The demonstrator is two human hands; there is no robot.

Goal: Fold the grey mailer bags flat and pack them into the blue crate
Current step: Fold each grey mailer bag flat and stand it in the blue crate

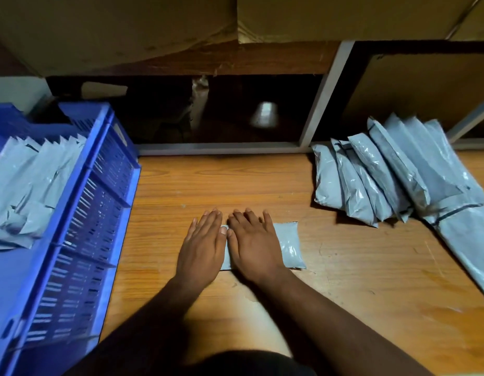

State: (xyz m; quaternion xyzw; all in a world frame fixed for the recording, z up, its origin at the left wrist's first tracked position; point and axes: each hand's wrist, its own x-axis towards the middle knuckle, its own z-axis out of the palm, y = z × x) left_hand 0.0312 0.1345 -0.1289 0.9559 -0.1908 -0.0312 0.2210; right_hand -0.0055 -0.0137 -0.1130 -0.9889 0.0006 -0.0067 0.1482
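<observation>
A folded grey mailer bag [289, 245] lies on the wooden table in front of me. My left hand [202, 245] and my right hand [254, 245] press flat on it side by side, fingers straight, covering most of the bag; only its right end shows. The blue crate [94, 213] stands at the left and holds several folded grey bags [32, 180] standing in a row. A pile of unfolded grey mailer bags [384, 180] lies at the right.
The wooden table [208, 180] runs from the crate to the pile. Behind it is a dark open shelf with a grey metal frame [319, 104]. Cardboard boxes [127, 28] sit above the shelf.
</observation>
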